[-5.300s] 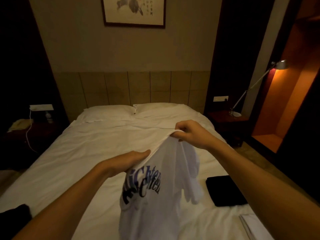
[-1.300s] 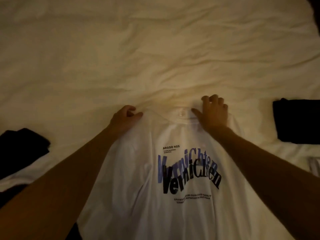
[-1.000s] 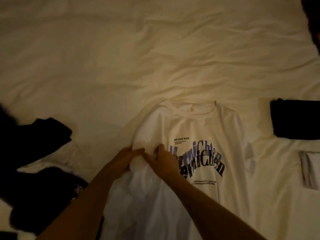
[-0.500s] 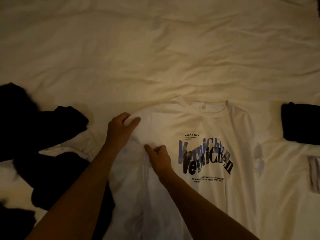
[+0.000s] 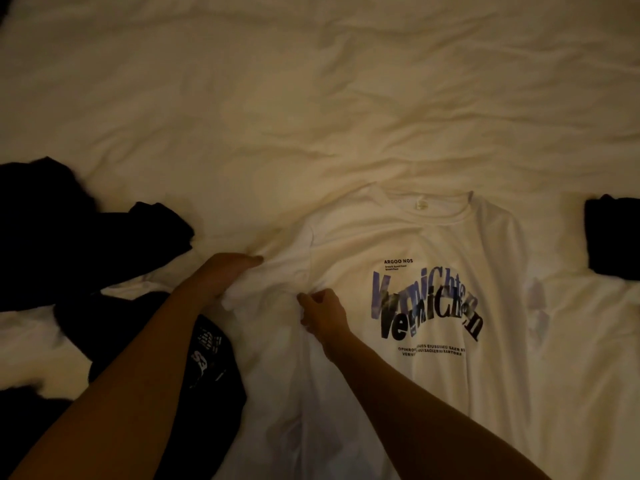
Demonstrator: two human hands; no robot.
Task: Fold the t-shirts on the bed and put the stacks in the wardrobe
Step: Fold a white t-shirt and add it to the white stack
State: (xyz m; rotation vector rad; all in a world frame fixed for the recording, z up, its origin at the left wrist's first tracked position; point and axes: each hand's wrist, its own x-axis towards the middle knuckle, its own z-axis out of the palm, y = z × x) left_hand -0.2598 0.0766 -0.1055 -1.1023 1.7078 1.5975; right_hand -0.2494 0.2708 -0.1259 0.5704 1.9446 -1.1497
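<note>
A white t-shirt [image 5: 429,244] with a dark and purple print lies face up on the bed [image 5: 277,98], collar toward the far side. My left hand [image 5: 228,271] grips its bunched left sleeve, fingers stretched out over the fabric. My right hand [image 5: 322,311] pinches the cloth at the left armpit, just left of the print. The shirt's right side lies flat; its right sleeve seems tucked under.
Unfolded black t-shirts [image 5: 79,237] are piled on the left, one with white print [image 5: 207,355] partly under my left forearm and the white shirt. A folded black garment [image 5: 613,237] sits at the right edge. Wrinkled white sheet covers the far side.
The shirt went from held up to laid flat. Within the last second both hands shifted to its left sleeve, and my left hand has drawn the sleeve outward to the left.
</note>
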